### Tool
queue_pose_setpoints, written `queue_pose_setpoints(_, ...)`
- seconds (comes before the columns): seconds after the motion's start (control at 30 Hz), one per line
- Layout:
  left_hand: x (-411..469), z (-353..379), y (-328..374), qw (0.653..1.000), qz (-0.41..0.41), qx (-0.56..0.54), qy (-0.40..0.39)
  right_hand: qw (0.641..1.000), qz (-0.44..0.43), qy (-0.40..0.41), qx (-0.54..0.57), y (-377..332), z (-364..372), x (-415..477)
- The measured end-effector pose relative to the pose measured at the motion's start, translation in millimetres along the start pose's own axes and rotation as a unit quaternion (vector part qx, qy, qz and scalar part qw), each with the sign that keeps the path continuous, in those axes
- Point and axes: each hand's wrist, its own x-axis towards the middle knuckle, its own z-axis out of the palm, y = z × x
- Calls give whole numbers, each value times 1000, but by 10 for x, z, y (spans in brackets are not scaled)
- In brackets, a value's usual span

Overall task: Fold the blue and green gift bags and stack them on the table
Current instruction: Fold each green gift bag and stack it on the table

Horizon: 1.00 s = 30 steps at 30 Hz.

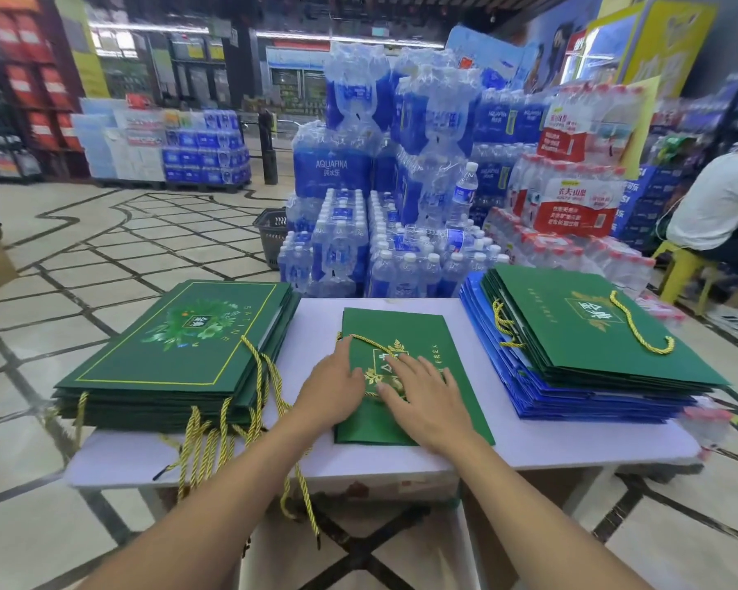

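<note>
A green gift bag (401,330) with gold print lies flat, folded to a small rectangle, in the middle of the white table (316,330). My left hand (331,387) presses flat on its left edge. My right hand (425,396) lies flat on its middle, fingers spread over the gold emblem. A gold cord handle (371,341) shows between the hands. To the left sits a stack of large green bags (180,355) with gold cords hanging off the front edge. On the right is a stack of blue bags (542,398) topped by green bags (589,330).
Shrink-wrapped packs of water bottles (380,206) are piled right behind the table. A black shopping basket (271,236) stands on the tiled floor beside them. A seated person in a white shirt (716,206) is at far right on a yellow stool.
</note>
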Motion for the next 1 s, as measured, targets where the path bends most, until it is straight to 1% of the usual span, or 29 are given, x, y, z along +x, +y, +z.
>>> queue_pose_setpoints(0.07,-12,-42,45,990,-25,-138,21,996,7,38,75,17,-28,-7)
queue_pose_setpoints(0.17,-42,-76,160,948,-46,-314,40,978,21,90,185,53,-71,-21)
queue_pose_setpoints(0.2,-42,-70,199,931,-56,-358,50,970,29,104,218,68,-80,-19)
queue_pose_setpoints(0.27,-29,-39,229,900,-104,-418,70,954,44,129,268,82,-99,-25)
queue_pose_setpoints(0.3,-12,-31,231,879,-139,-451,69,946,50,140,289,87,-110,-26)
queue_pose_setpoints(0.33,3,-31,227,855,-172,-486,57,937,55,149,310,88,-120,-23)
queue_pose_setpoints(0.37,-20,-33,245,840,-195,-505,35,930,60,156,326,93,-125,-35)
queue_pose_setpoints(0.4,-56,-45,284,842,-200,-501,18,926,63,162,335,99,-123,-35)
queue_pose_setpoints(0.47,-84,-35,287,882,-163,-442,13,927,62,169,330,101,-110,-38)
queue_pose_setpoints(0.53,-100,-32,289,911,-115,-394,35,936,56,170,302,88,-98,-21)
queue_pose_setpoints(0.57,-128,-38,299,922,-96,-373,42,943,53,169,283,77,-96,-14)
queue_pose_setpoints(0.63,-166,-23,313,931,-70,-355,56,952,50,176,244,67,-92,-1)
queue_pose_setpoints(0.67,-173,-12,303,930,-61,-356,66,957,61,185,217,68,-100,6)
queue_pose_setpoints(0.73,-203,-41,297,921,-44,-375,94,962,118,200,143,76,-138,1)
queue_pose_setpoints(0.77,-204,-64,285,917,-37,-382,108,963,153,192,110,71,-168,-7)
queue_pose_setpoints(0.83,-192,-109,244,906,-20,-403,129,965,204,139,88,60,-193,1)
queue_pose_setpoints(0.9,-210,-160,250,890,-17,-434,141,965,220,95,105,43,-189,34)
queue_pose_setpoints(0.93,-209,-176,243,882,-19,-448,145,963,218,93,131,43,-187,59)
queue_pose_setpoints(1.0,-218,-223,247,867,-25,-473,153,943,205,118,235,34,-215,104)
